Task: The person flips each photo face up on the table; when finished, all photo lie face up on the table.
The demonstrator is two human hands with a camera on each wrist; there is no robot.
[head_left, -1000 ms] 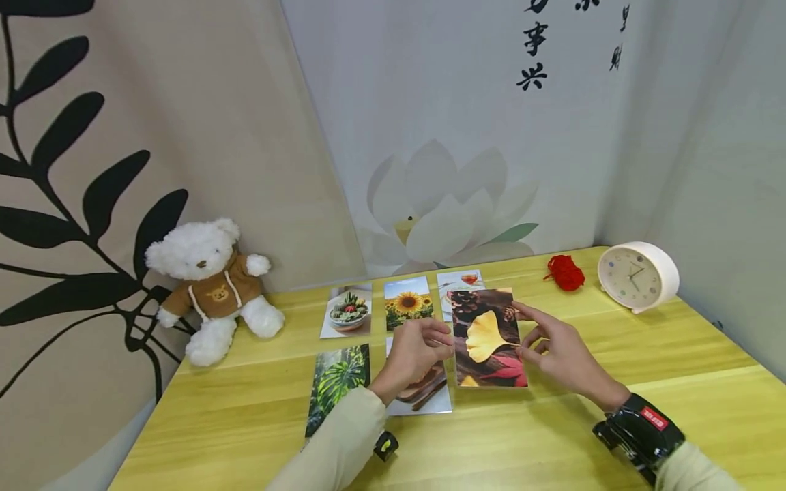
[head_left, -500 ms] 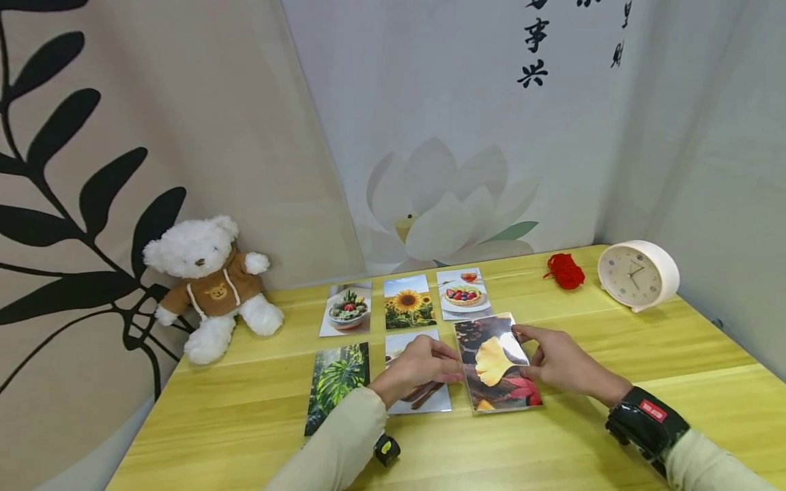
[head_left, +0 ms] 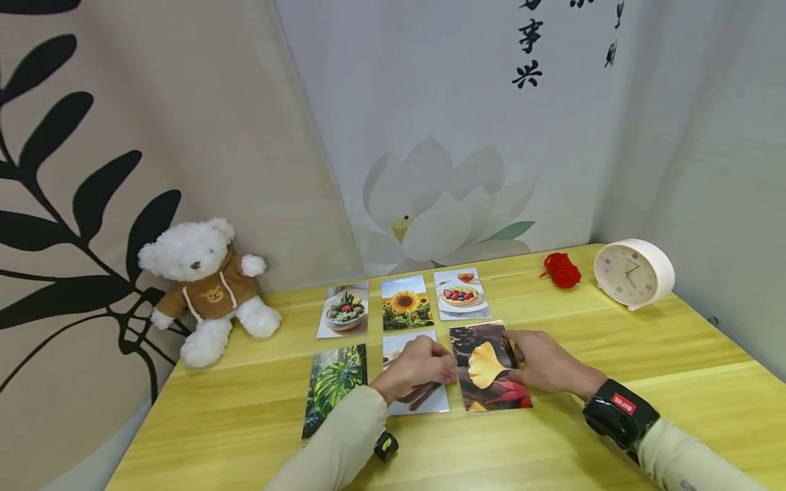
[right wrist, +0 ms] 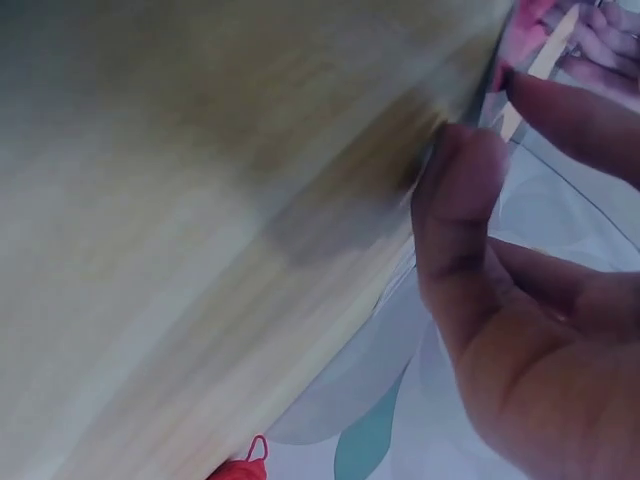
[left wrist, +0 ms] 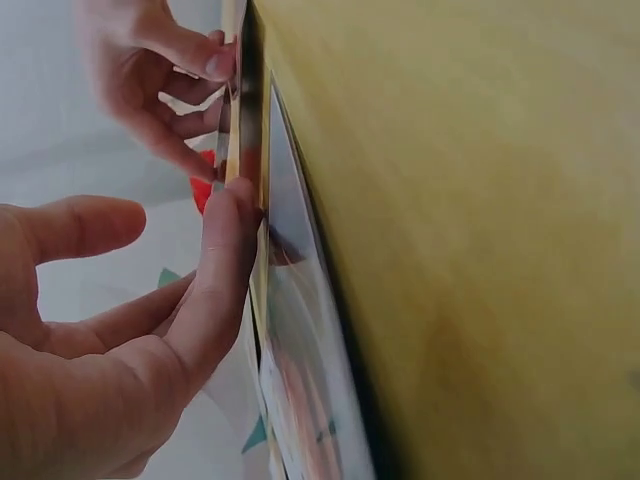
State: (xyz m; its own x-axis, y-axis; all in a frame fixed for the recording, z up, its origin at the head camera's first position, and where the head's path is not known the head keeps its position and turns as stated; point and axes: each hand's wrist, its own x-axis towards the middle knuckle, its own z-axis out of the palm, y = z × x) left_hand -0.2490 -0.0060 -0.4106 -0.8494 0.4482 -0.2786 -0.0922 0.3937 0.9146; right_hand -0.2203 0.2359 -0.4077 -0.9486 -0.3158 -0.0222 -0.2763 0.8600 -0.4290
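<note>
A glossy photo card with a yellow ginkgo leaf [head_left: 488, 368] lies flat or nearly flat at the right end of the front row. At its right edge my right hand [head_left: 546, 361] pinches it between thumb and fingers. My left hand [head_left: 417, 365] is over the neighbouring card with cinnamon sticks [head_left: 430, 404], partly hiding it. In the left wrist view, the fingertips [left wrist: 232, 215] touch the ginkgo card's near edge while the thumb stands apart. The green-leaf card [head_left: 336, 382] lies left of these, its lower corner behind the left sleeve.
Behind lie cards showing a succulent bowl [head_left: 345, 311], sunflowers [head_left: 405, 303] and a fruit tart [head_left: 462, 295]. A white teddy bear [head_left: 209, 290] sits at the left. Red yarn [head_left: 561, 271] and a white clock [head_left: 632, 274] stand back right on the wooden table [head_left: 614, 341].
The ginkgo card has come down from over the fruit tart card to the front row, beside the cinnamon card, and straightened. My right hand moved with it; the left stayed close by.
</note>
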